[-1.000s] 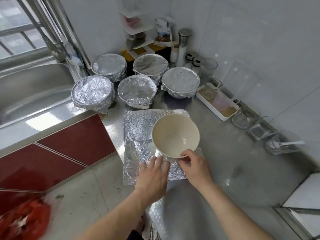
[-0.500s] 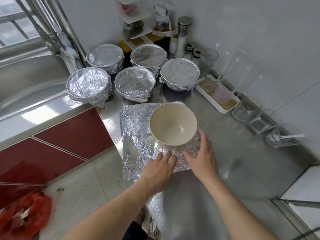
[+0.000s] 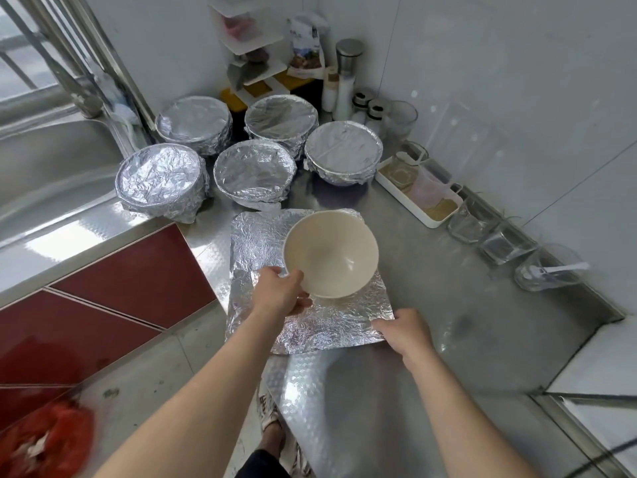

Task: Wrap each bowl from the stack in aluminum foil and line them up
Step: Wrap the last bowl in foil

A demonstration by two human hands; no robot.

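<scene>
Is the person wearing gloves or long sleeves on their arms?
No gloves. The left hand and the right hand are bare, and no ring shows on them. The left forearm and the right forearm are bare too, with no sleeve, watch or bracelet in view.

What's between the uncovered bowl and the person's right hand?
Only bare, crinkled foil sheet, in the head view: it runs from under the bowl to the right hand at its near corner.

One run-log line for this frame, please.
left hand grips cream bowl rim | right hand at foil sheet corner | five wrapped bowls behind
</scene>
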